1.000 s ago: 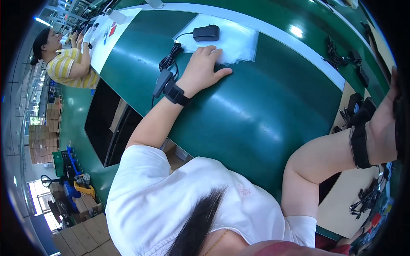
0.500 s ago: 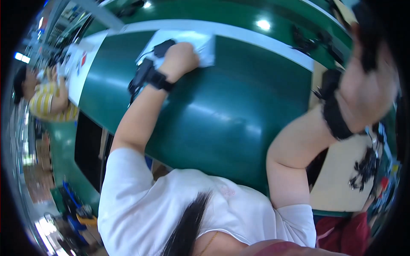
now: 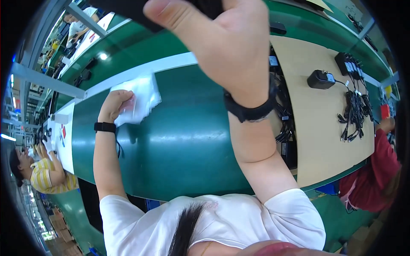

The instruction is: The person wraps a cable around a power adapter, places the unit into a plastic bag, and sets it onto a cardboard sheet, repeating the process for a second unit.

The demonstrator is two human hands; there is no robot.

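Where the left hand curls at the near left edge of the bags, I see clear film running out beyond its fingertips, away to their right. Those fingers are bent and touch the stack, with pink showing through the film beside them; from my end I cannot tell whether they pinch a bag or only press on it. Just below them, by the wrist, a thin cable lies on the table. I have the right hand raised close to the camera, thumb stretched out before a dark thing. Its other fingers run out of view, so I cannot tell their grip. The bags lie well left of that hand; cardboard bearing an adapter lies to its right.
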